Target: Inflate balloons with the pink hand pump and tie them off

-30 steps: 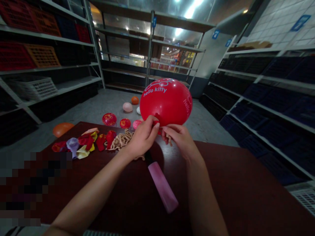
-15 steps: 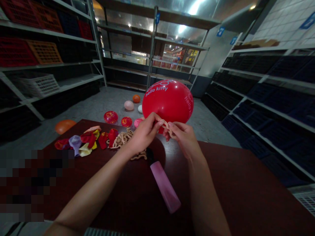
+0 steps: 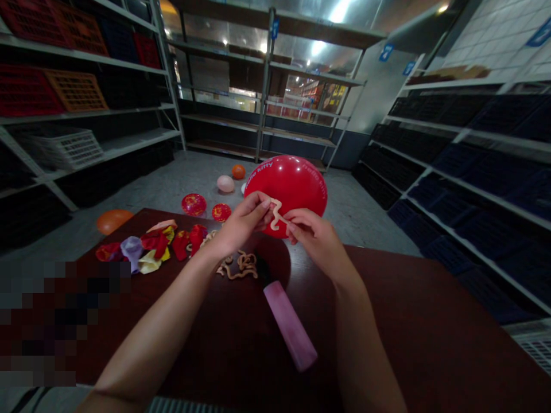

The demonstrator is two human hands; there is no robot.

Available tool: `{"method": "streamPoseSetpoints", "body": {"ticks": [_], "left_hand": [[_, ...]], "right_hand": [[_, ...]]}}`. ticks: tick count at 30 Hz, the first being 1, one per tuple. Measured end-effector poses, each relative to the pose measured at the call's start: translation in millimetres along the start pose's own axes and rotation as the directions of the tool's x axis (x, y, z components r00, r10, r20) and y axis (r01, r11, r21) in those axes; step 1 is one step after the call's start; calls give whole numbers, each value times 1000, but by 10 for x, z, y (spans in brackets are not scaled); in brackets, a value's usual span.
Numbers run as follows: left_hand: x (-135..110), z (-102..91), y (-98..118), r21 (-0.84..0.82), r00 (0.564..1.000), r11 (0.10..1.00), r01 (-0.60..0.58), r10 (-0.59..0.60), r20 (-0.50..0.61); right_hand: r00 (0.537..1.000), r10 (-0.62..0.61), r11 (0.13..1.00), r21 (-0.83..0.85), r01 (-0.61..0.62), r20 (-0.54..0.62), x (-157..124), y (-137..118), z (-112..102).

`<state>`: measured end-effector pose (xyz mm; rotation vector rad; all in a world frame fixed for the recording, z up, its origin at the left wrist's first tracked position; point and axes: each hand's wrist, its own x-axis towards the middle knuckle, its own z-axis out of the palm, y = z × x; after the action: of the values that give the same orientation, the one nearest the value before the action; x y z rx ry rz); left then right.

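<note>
A large inflated red balloon (image 3: 293,183) with "hello kitty" print is just beyond my two hands, above the far edge of the table. My left hand (image 3: 243,223) is closed, pinching a wavy beige cord (image 3: 275,215) between thumb and fingers. From the other side my right hand (image 3: 316,232) pinches a thin end of that cord. The balloon's neck is hidden behind my fingers. Below my hands lies a pink hand pump (image 3: 290,327) with a black nozzle end. Loose beige cords (image 3: 239,268) are bunched left of it.
Uninflated balloons in several colours (image 3: 150,246) lie at the left of the dark table (image 3: 408,321). Inflated balloons rest on the floor beyond, among them an orange one (image 3: 114,221) and a red one (image 3: 193,204). Shelving with crates (image 3: 77,90) surrounds the area.
The red balloon has dropped and shifted left, its print turning. My hands have moved slightly left, and the cord now shows stretched in a zigzag between them.
</note>
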<state>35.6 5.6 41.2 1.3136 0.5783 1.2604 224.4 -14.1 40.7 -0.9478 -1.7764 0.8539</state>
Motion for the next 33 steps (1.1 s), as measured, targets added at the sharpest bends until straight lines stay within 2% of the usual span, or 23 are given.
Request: {"method": "streamPoseSetpoints", "body": {"ticks": [4,6,9,15,18,20,26,29,33], "left_hand": [[-13,25,-38,-24,999,999,29,-29,23],[-10,49,-55,-24,999,1000,0,0,35],[-1,75,-57,0,998,999,-54,53,42],[7,87,-53,30,991,994,-107,104,80],[8,87,-79,15,987,995,-102,100,122],[12,89,-97,10,990,995,-97,95,100],[19,88,-79,-87,998,995,-45,49,45],[6,62,-54,-123,999,992,-32,34,13],[-16,28,-44,-55,995,995,-80,83,53]], "right_hand": [[996,-44,958,-288,19,-82,-35,-81,68],[992,-50,935,-355,5,-117,-51,-137,93],[993,-49,929,-369,4,-111,-66,-186,91],[994,108,989,-104,-105,31,-42,-101,74],[991,130,991,31,-132,44,-25,-64,124],[989,141,985,97,-145,45,-20,-69,156],[982,160,976,131,-173,101,-21,-171,102],[979,194,949,241,-202,55,-14,-199,62],[967,246,910,360,-205,-72,2,-184,90]]}}
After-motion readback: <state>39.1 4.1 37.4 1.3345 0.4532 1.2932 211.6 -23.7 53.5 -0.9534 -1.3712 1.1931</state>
